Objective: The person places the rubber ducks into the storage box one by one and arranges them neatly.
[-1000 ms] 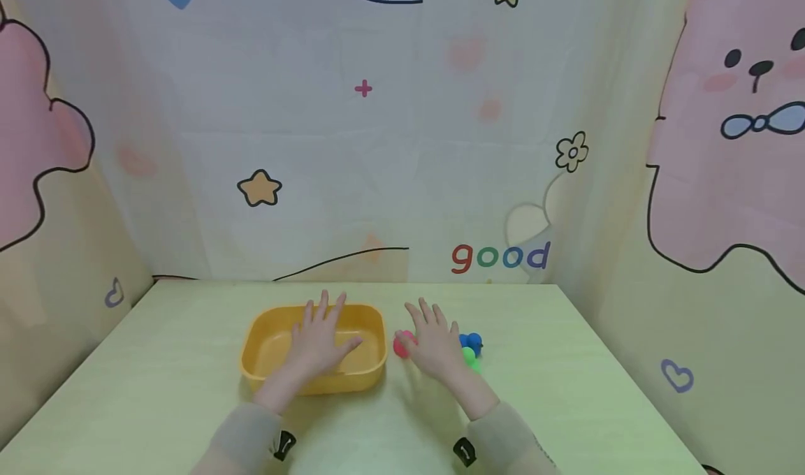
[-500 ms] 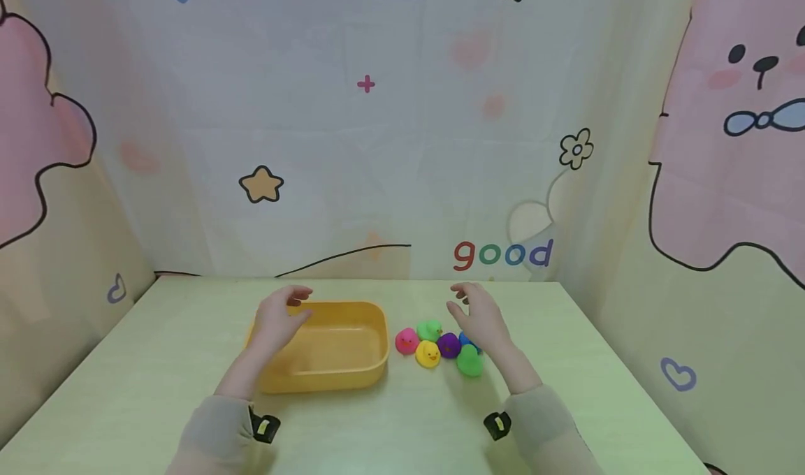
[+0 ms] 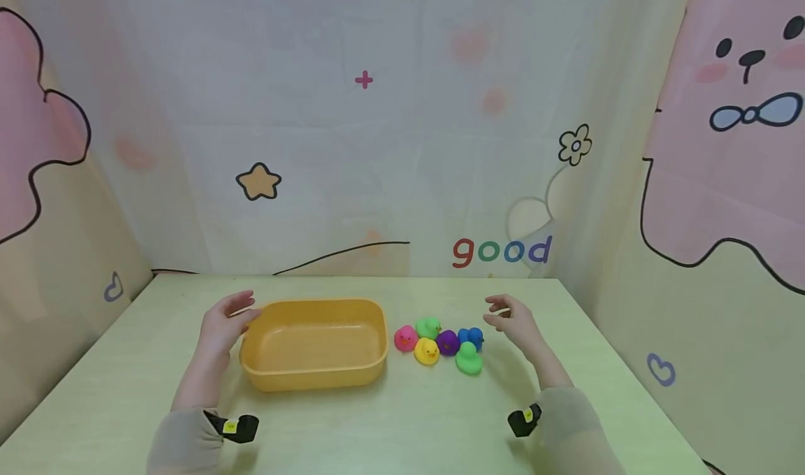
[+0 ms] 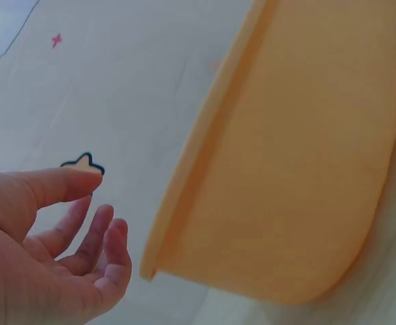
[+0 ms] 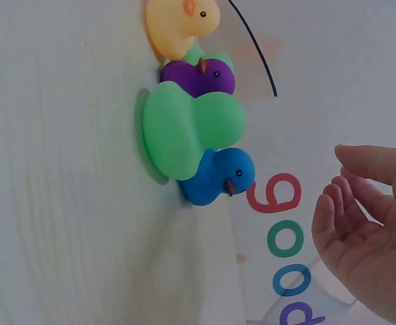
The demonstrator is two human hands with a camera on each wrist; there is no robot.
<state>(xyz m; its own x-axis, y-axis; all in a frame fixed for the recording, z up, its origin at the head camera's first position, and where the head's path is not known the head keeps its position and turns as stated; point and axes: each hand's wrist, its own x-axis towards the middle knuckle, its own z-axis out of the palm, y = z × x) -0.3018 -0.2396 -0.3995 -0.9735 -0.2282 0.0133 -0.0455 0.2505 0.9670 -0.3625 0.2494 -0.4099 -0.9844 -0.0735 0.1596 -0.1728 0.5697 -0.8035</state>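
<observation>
My left hand (image 3: 220, 327) hovers at the left end of an orange-yellow plastic basin (image 3: 314, 379), fingers loosely bent and holding nothing. In the left wrist view the thumb and fingers lie apart, beside the basin's rim (image 4: 184, 183). My right hand (image 3: 514, 323) is raised to the right of a cluster of rubber ducks, relaxed, with nothing in it. The cluster holds a pink duck (image 3: 405, 339), a yellow duck (image 3: 427, 351), a purple duck (image 3: 448, 343), a blue duck (image 5: 218, 176) and two green ducks, one at the back (image 3: 428, 327) and one in front (image 5: 184, 128).
The pale wood-patterned table (image 3: 377, 433) reaches back to a printed cloth wall (image 3: 314, 112). Similar cloth hangs along both sides. Black straps with small devices sit on my left wrist (image 3: 239, 428) and right wrist (image 3: 525, 420).
Both hands have moved apart, the left from over the basin to its left end, the right from over the ducks to their right. The fingers went from spread to loosely bent, and the ducks came into view.
</observation>
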